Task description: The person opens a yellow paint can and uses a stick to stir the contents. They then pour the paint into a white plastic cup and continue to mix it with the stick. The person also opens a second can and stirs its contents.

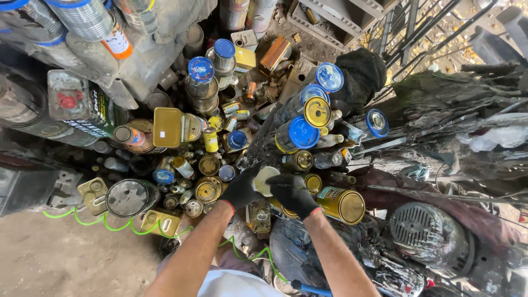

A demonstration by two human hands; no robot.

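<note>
Head view, looking straight down: nearest the body, two bare forearms reach forward into a heap of old tins, both hands in black gloves with red cuffs. Left hand (242, 190) curls around the side of a pale round can (265, 179), whose open cream-coloured mouth faces up towards the camera, so its long axis runs roughly along the line of sight. Right hand (291, 193) lies just right of that can, touching it, fingers closed over its rim from the other side; both hands are equally close, one on each flank. Just beyond the right wrist a gold-lidded tin (344, 204) lies on its side, its lid pointing right. Further out, blue-lidded cans (300, 133) are stacked leaning, and a green coiled hose (118, 224) trails off to the left over the dirt floor
</note>
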